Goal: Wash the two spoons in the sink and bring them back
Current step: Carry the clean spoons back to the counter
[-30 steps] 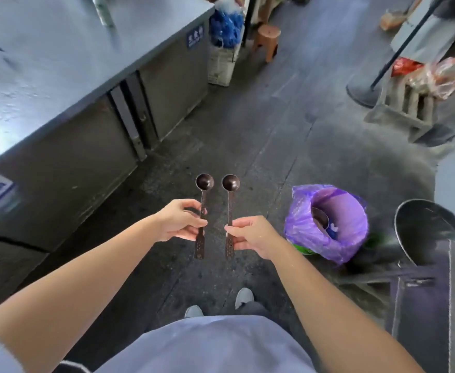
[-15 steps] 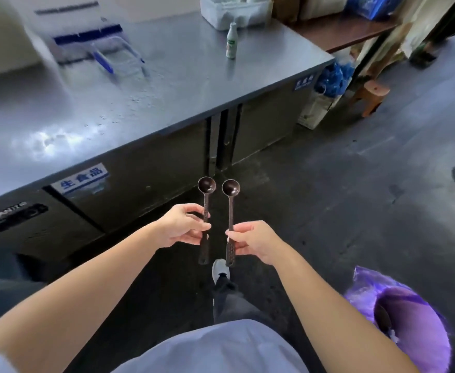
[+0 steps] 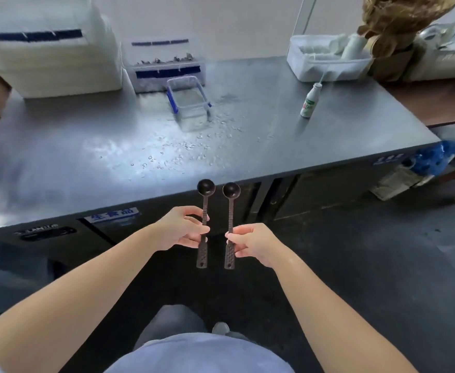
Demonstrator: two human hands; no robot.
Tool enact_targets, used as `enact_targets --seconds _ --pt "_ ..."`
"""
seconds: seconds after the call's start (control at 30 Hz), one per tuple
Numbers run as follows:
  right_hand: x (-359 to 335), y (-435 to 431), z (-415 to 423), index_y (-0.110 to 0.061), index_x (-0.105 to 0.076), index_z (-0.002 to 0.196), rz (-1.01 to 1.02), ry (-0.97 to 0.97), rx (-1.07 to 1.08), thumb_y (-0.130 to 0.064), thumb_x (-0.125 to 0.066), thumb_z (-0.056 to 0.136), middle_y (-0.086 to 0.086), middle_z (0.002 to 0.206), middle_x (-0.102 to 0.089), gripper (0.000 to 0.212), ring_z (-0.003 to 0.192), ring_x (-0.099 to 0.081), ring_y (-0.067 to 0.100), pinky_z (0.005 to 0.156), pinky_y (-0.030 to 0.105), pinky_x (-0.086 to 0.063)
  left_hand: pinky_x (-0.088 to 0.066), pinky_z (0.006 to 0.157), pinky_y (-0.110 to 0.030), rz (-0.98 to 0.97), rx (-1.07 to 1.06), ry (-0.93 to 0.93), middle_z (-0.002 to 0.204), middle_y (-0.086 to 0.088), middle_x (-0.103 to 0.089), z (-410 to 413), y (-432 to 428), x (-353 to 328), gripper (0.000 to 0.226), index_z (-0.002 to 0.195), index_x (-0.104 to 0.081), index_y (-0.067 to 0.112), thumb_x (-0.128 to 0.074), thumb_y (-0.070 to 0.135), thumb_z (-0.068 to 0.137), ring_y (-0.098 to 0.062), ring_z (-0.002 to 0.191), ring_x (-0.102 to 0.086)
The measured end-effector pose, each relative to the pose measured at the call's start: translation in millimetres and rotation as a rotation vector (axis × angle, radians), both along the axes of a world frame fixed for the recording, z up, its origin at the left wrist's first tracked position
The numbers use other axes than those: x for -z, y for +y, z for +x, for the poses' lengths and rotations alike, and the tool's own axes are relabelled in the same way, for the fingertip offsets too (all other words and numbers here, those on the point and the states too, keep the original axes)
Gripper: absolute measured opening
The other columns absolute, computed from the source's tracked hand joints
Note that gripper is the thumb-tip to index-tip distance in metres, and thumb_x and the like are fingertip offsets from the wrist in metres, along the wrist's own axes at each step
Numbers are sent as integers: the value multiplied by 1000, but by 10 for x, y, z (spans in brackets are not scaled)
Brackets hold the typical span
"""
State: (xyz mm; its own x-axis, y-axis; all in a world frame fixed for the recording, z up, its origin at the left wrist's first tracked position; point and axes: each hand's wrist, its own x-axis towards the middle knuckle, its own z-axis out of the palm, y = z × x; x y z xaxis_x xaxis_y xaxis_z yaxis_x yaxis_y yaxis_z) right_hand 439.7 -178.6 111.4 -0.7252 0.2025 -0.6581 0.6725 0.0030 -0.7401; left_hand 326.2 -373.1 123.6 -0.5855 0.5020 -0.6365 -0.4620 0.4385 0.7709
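Both arms are out in front of the person, with one dark, round-bowled spoon in each hand. The left hand (image 3: 183, 227) has its grip clamped on the left spoon (image 3: 205, 203), thumb and curled fingers pinching the shaft about halfway along. The right hand (image 3: 250, 242) has its grip clamped on the right spoon (image 3: 231, 208), a little lower on the shaft. Both spoons stand upright, bowls up, with the perforated handle ends hanging below the fingers. They are side by side, close together but not touching. They are held in the air just in front of the steel worktop (image 3: 59, 146), above the dark floor (image 3: 382, 265).

Now the containers. Near the middle of the worktop sits a clear rectangular box (image 3: 188, 100) with blue clips, open at the top; what it holds cannot be told. Water drops (image 3: 188, 152) lie scattered on the steel in front of it. Just behind it, a clear lidded box (image 3: 164, 63) with dark blue strips holds some dark bits, too blurred to name. To the left stands a big white stack of bins (image 3: 51, 49), its contents hidden. At the back right, a white tub (image 3: 326, 63) holds pale rounded items, also blurred. In front of that tub a small white bottle (image 3: 310, 102) with a green label stands upright. A blue bag (image 3: 433, 157) shows just past the worktop's right corner.
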Motion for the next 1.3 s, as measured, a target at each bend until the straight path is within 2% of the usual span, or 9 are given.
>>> enact_targets --seconds 0.13,0.4,0.5,0.63,0.8,0.97,1.07,1.17,1.3 --pt "-50 87 -649 -12 -75 102 -39 15 -105 -20 -76 84 9 95 -76 19 75 -70 15 69 27 -60 -61 63 -34 -27 -99 0 107 -17 -65 -503 -13 61 35 107 -66 19 -80 8 78 -28 79 -76" --pt "-51 261 -2075 -10 -74 100 -49 4 -167 -18 -76 85 7 93 -74 18 73 -68 17 71 29 -59 -61 65 -34 46 -190 -31 104 -15 -70 -1842 130 186 44 112 -64 18 -84 13 73 -30 82 -76" --pt "-150 402 -2725 -11 -75 101 -27 0 -185 -20 -75 86 6 93 -76 17 77 -71 17 68 25 -57 -61 65 -35 77 -185 -34 91 -10 -76 -2508 277 83 45 111 -66 13 -86 13 71 -31 82 -76" --pt "-189 557 -3563 2 -69 110 -67 2 -114 -12 -76 84 13 93 -72 30 71 -66 18 66 28 -57 -60 65 -36 98 -167 -53 79 -5 -76 -3280 464 37 38 105 -69 10 -85 13 71 -33 79 -75" --pt "-79 688 -4235 5 -64 117 -93 -54 -112 -9 -73 86 26 112 -70 35 80 -66 25 66 30 -56 -60 62 -34 61 -219 -118 81 -8 -78 -3804 622 145 32 104 -69 13 -82 14 75 -32 77 -76" --pt "-12 906 -4881 6 -67 108 -101 -77 -200 -4 -68 89 16 92 -69 22 68 -64 21 58 26 -56 -62 65 -38 20 -310 -102 90 -9 -78 -4288 805 244 30 104 -71 16 -81 17 76 -30 78 -76" --pt "1 1072 -5302 8 -66 110 -91 -104 -242 -3 -70 87 17 95 -71 26 68 -65 20 59 26 -57 -60 59 -33 -20 -386 -96 92 -7 -78 -4603 921 251 34 106 -71 17 -84 18 74 -29 77 -76" --pt "75 1209 -5732 6 -60 116 -92 -126 -237 -3 -74 84 24 107 -71 37 72 -67 22 61 28 -58 -57 53 -28 -84 -405 -100 84 -6 -79 -4905 1030 298 40 109 -68 20 -85 19 73 -26 73 -77" --pt "229 1302 -6108 3 -60 116 -64 -185 -279 -6 -77 81 20 100 -73 40 74 -69 24 61 28 -59 -48 42 -20 -175 -388 -84 89 -6 -77 -5226 1180 409 43 109 -65 22 -87 21 72 -20 67 -76"
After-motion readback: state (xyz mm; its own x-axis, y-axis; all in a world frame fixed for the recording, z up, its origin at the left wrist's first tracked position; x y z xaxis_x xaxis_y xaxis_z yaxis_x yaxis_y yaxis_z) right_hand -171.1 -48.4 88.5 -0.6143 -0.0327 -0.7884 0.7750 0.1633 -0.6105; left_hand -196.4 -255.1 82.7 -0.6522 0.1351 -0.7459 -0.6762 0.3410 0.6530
